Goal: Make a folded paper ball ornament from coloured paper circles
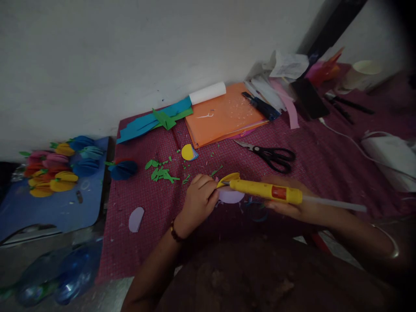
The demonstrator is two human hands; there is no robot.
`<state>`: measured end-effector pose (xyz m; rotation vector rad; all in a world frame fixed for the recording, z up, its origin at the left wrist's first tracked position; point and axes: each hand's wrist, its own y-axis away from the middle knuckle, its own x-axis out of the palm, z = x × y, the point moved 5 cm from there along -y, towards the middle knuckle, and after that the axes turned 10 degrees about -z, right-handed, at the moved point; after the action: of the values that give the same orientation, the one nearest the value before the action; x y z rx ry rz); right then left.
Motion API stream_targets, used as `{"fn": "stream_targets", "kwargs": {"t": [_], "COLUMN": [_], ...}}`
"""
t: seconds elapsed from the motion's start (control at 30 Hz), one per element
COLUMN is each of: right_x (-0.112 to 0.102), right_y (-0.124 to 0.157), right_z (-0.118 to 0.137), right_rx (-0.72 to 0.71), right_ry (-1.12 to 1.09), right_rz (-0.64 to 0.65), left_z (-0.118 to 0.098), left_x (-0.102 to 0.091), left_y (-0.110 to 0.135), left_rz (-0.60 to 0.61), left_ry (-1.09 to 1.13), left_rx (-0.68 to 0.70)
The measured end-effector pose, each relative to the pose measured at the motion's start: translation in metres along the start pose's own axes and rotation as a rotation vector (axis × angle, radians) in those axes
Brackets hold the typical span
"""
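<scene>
My right hand (289, 207) is closed around a yellow glue gun (260, 189), with a clear glue stick (334, 203) poking out of its back end. The gun's nozzle touches or nearly touches a folded yellow paper piece (230, 177). My left hand (202, 197) pinches that paper piece at its edge. Just below it shows a lilac paper piece (231, 196); whether my left hand holds this too I cannot tell. Beyond my left hand lie a small stack of paper circles with a yellow one (187, 152) on top and green paper leaves (162, 174).
Black scissors (276, 157) lie beyond the glue gun. Orange sheets (224, 115) carry a blue cutter (261, 106). Finished paper fruits (53, 169) rest on a blue board (87, 203) at left. A phone (309, 99) and white box (391, 160) are at right.
</scene>
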<state>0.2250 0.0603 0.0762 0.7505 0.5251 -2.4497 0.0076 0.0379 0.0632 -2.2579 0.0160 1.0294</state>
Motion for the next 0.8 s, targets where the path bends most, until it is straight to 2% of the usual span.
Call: {"fn": "stream_targets", "kwargs": {"t": [0.1,0.23,0.33,0.43,0.57,0.67,0.73,0.8], "right_x": [-0.002,-0.002,-0.002,-0.003,-0.005,-0.007,-0.016,-0.032], "right_y": [-0.002,-0.004,-0.002,0.001,0.006,0.009,0.01,0.009], "right_z": [-0.003,-0.015,-0.028,-0.038,-0.041,-0.035,-0.032,-0.037], "right_rx": [0.044,0.206,0.3,0.325,0.292,0.251,0.208,0.197], "right_ry": [-0.111,-0.317,-0.384,-0.411,-0.356,-0.292,-0.192,0.0], "right_rz": [-0.031,-0.027,-0.023,-0.072,-0.179,-0.172,-0.199,-0.291], "left_z": [0.001,0.005,0.008,0.009,0.013,0.017,0.022,0.029], "left_x": [-0.004,-0.011,-0.014,-0.015,-0.01,-0.005,-0.002,0.0], "left_y": [-0.001,-0.001,-0.001,-0.002,-0.001,0.001,0.003,0.007], "left_rz": [-0.047,-0.123,-0.156,-0.147,-0.117,-0.091,-0.088,-0.086], "left_ry": [0.016,0.075,0.111,0.14,0.251,0.316,0.358,0.415], "left_rx": [0.004,-0.011,-0.025,-0.072,-0.241,-0.365,-0.445,-0.542]}}
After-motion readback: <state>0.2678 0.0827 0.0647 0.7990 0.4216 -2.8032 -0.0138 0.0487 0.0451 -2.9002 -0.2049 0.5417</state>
